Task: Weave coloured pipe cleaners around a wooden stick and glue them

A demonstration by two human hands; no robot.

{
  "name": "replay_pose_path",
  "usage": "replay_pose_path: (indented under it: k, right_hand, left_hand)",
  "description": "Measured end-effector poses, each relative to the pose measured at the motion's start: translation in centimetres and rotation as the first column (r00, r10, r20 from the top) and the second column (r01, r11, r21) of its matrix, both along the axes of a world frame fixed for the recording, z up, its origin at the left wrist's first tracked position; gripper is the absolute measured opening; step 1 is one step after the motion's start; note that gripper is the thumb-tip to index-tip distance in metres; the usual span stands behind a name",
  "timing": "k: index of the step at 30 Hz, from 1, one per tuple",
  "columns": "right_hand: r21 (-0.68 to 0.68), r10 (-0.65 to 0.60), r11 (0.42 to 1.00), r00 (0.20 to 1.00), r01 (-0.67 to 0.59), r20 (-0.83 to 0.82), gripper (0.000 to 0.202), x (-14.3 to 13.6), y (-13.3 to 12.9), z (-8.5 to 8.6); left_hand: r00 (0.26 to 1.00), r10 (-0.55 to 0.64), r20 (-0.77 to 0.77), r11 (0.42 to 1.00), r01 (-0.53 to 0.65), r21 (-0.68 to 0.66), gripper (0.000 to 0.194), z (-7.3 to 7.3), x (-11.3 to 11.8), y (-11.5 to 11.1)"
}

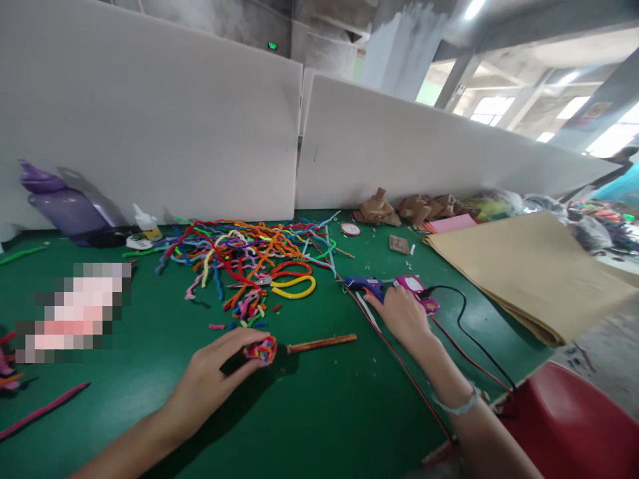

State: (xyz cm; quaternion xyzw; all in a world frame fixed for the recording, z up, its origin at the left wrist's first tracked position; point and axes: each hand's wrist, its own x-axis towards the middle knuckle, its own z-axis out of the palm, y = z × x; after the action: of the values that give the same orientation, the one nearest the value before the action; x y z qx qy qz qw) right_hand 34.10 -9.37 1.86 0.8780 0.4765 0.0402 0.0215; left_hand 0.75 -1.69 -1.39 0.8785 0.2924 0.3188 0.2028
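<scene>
Between the fingers and thumb of my left hand [224, 369] is a small round bundle of colourful pipe cleaner pieces [261, 348], its end facing right. My right hand [402, 313] is closed around the handle of a blue glue gun [365, 286], whose nozzle points left just above the table. A brown stick [324, 343] lies between my hands. Beyond them, orange and yellow handled scissors [294, 285] rest beside a large tangle of pipe cleaners [249, 243]. Short cut pieces [249, 305] lie in front of the tangle.
A purple bottle [67, 206] and a small glue bottle [147, 223] stand at the back left. Brown paper [529, 266] covers the right side, near a red chair [574, 426]. Cables [464, 313] run past my right arm. White panels [200, 120] border the green table [309, 419].
</scene>
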Motion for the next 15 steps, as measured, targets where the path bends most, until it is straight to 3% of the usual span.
replay_pose_path:
  k: [9, 12, 15]
  right_hand:
    - [0.045, -0.040, 0.998, 0.993, 0.045, -0.114, 0.051, -0.2, 1.0, -1.2]
    - [0.055, -0.067, 0.996, 0.987, 0.076, -0.146, 0.048, 0.2, 0.9, -0.5]
    - [0.136, 0.000, 0.991, 0.988, 0.021, -0.153, 0.046, -0.3, 0.1, 0.9]
  left_hand:
    - [0.996, -0.058, -0.074, 0.994, 0.064, 0.087, 0.024, 0.2, -0.1, 1.4]
    - [0.995, -0.058, -0.081, 0.998, 0.060, 0.028, 0.022, 0.3, 0.0, 1.5]
    - [0.996, -0.034, -0.080, 0.999, 0.031, -0.034, 0.020, 0.5, 0.0, 1.4]
